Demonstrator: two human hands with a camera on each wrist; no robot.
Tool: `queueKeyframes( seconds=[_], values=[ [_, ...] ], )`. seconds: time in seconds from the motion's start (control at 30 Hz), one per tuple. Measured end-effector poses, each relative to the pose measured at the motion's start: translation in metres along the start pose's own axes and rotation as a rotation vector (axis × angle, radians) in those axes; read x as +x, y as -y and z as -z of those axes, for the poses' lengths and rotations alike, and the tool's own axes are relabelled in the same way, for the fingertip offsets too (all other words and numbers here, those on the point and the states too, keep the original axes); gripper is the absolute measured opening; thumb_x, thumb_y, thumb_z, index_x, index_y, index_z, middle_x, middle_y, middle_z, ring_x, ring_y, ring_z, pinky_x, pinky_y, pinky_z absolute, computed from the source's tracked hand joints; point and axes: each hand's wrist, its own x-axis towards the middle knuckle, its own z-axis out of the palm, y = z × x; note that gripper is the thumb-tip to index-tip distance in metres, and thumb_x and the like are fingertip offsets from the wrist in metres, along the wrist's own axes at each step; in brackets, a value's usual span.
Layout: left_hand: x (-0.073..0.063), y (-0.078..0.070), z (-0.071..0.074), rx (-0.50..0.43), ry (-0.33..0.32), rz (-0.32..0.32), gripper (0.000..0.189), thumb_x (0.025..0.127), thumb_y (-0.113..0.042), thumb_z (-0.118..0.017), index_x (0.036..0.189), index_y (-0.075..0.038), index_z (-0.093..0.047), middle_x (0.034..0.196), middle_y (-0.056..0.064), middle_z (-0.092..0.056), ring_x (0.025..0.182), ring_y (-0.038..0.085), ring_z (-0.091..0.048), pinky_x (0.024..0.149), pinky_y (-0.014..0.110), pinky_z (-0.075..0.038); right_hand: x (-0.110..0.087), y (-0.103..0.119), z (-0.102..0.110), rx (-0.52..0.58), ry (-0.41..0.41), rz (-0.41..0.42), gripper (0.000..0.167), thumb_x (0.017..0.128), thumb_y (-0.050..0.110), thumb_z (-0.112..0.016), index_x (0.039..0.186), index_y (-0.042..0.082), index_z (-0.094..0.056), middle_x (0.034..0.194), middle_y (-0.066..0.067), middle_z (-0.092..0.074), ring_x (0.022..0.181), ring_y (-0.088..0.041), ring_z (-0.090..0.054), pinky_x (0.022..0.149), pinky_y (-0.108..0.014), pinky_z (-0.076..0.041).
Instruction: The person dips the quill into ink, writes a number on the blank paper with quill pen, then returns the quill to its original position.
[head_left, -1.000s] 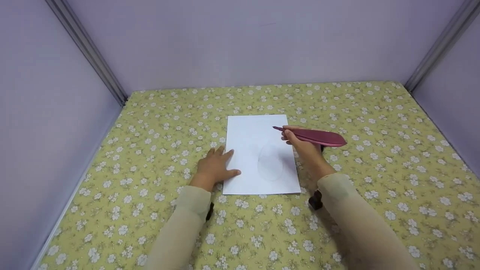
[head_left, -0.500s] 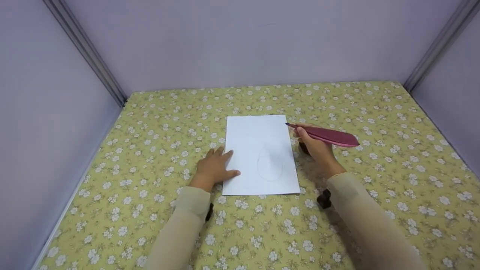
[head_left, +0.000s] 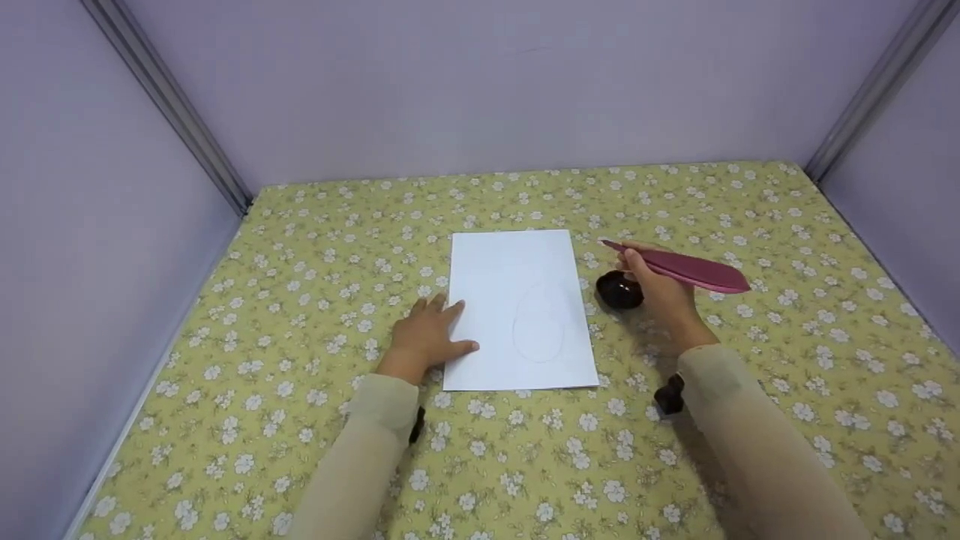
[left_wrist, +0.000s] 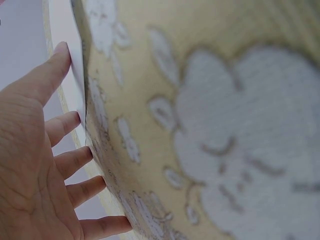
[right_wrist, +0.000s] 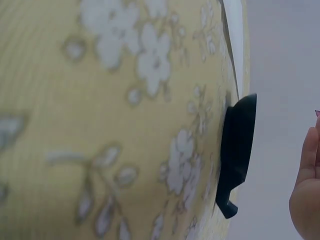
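My left hand [head_left: 424, 334] lies spread, its thumb and index finger on the left edge of the white paper [head_left: 487, 277]. In the left wrist view, the left hand [left_wrist: 40, 165] has its straight fingertips against the paper [left_wrist: 70, 65] and cloth. A faint drawn oval [head_left: 538, 322] marks the sheet's lower right. My right hand [head_left: 667, 300] pinches a dark red feather-shaped pen [head_left: 694, 268], raised off the paper, tip pointing left. Below those fingers stands a small glossy dark bowl [head_left: 616, 291], partly hidden; the right wrist view shows this black bowl [right_wrist: 239, 140] with a short handle-like projection.
A yellow tablecloth [head_left: 330, 240] with white flowers covers the table. Pale panels [head_left: 510, 97] rise at the back and both sides, joined by metal corner posts [head_left: 169, 105]. Black wrist cameras [head_left: 670, 395] sit under the sleeves.
My right hand has moved right with the pen, from above the paper to above the dark bowl, which has come into sight. The left hand stays on the paper's edge.
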Motion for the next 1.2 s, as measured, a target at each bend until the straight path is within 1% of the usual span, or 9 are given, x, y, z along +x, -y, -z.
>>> queueKeyframes(
  seconds=[0.13, 0.2, 0.3, 0.43, 0.63, 0.83, 0.93, 1.07, 1.2],
  values=[
    [-0.001, 0.000, 0.001, 0.003, 0.002, -0.003, 0.081, 0.086, -0.064, -0.055, 0.151, -0.024, -0.030, 0.157, 0.009, -0.019, 0.140, 0.038, -0.018, 0.098, 0.060, -0.036, -0.001, -0.002, 0.006, -0.037, -0.035, 0.013, 0.051, 0.093, 0.043, -0.058, 0.127, 0.005, -0.061, 0.113, -0.018, -0.065, 0.104, -0.030, -0.062, 0.090, -0.038, -0.049],
    [-0.001, 0.000, 0.002, 0.004, 0.000, -0.006, 0.080, 0.086, -0.064, -0.054, 0.151, -0.024, -0.030, 0.157, 0.009, -0.019, 0.140, 0.038, -0.018, 0.098, 0.060, -0.036, -0.001, -0.002, 0.010, -0.055, -0.047, 0.014, 0.051, 0.093, 0.042, -0.058, 0.126, 0.005, -0.062, 0.110, -0.016, -0.066, 0.101, -0.028, -0.063, 0.089, -0.037, -0.049],
    [-0.001, -0.001, 0.003, -0.002, 0.001, -0.001, 0.081, 0.086, -0.064, -0.055, 0.151, -0.024, -0.030, 0.156, 0.009, -0.020, 0.140, 0.039, -0.018, 0.098, 0.060, -0.035, -0.003, -0.002, 0.015, -0.031, -0.046, 0.017, 0.047, 0.093, 0.039, -0.059, 0.126, 0.005, -0.062, 0.104, -0.008, -0.069, 0.100, -0.025, -0.064, 0.089, -0.036, -0.049],
    [-0.002, -0.001, 0.004, -0.008, 0.002, 0.005, 0.081, 0.085, -0.065, -0.056, 0.151, -0.025, -0.030, 0.156, 0.009, -0.020, 0.140, 0.039, -0.018, 0.099, 0.060, -0.035, -0.005, -0.003, 0.022, 0.056, -0.032, 0.028, 0.043, 0.094, 0.031, -0.061, 0.127, 0.002, -0.061, 0.101, -0.002, -0.070, 0.101, -0.024, -0.063, 0.089, -0.034, -0.049],
    [-0.002, -0.001, 0.003, -0.004, 0.006, 0.000, 0.081, 0.085, -0.065, -0.055, 0.151, -0.025, -0.029, 0.157, 0.010, -0.018, 0.140, 0.040, -0.017, 0.099, 0.061, -0.033, -0.005, -0.006, 0.032, 0.095, -0.043, -0.005, 0.041, 0.094, 0.028, -0.060, 0.126, 0.001, -0.061, 0.105, -0.005, -0.068, 0.103, -0.024, -0.061, 0.093, -0.038, -0.046],
    [-0.001, 0.001, 0.001, -0.017, -0.001, -0.011, 0.081, 0.085, -0.065, -0.055, 0.151, -0.024, -0.029, 0.157, 0.010, -0.018, 0.140, 0.040, -0.017, 0.100, 0.062, -0.032, -0.008, -0.005, 0.041, -0.001, -0.069, -0.079, 0.046, 0.091, 0.043, -0.060, 0.125, 0.011, -0.063, 0.110, -0.005, -0.067, 0.110, -0.027, -0.058, 0.098, -0.044, -0.041],
    [-0.001, 0.001, 0.000, -0.017, 0.000, -0.011, 0.081, 0.085, -0.065, -0.055, 0.151, -0.024, -0.029, 0.157, 0.010, -0.018, 0.140, 0.040, -0.016, 0.100, 0.062, -0.032, -0.008, -0.005, 0.045, -0.032, -0.068, -0.079, 0.048, 0.090, 0.045, -0.060, 0.125, 0.013, -0.062, 0.114, -0.006, -0.066, 0.111, -0.029, -0.057, 0.097, -0.043, -0.043],
    [-0.001, 0.000, 0.000, -0.016, 0.004, -0.006, 0.081, 0.086, -0.064, -0.054, 0.151, -0.025, -0.029, 0.157, 0.009, -0.017, 0.141, 0.039, -0.016, 0.100, 0.061, -0.032, -0.006, -0.007, 0.050, -0.130, -0.061, -0.062, 0.046, 0.090, 0.046, -0.061, 0.123, 0.014, -0.062, 0.113, -0.009, -0.065, 0.105, -0.031, -0.058, 0.086, -0.039, -0.049],
    [-0.001, 0.000, 0.001, -0.022, 0.007, -0.002, 0.081, 0.086, -0.064, -0.055, 0.151, -0.024, -0.029, 0.157, 0.009, -0.017, 0.141, 0.039, -0.015, 0.101, 0.062, -0.031, -0.004, -0.009, 0.056, -0.232, -0.025, -0.054, 0.043, 0.091, 0.046, -0.059, 0.119, 0.014, -0.061, 0.111, -0.014, -0.063, 0.098, -0.030, -0.058, 0.074, -0.035, -0.049]
  ],
)
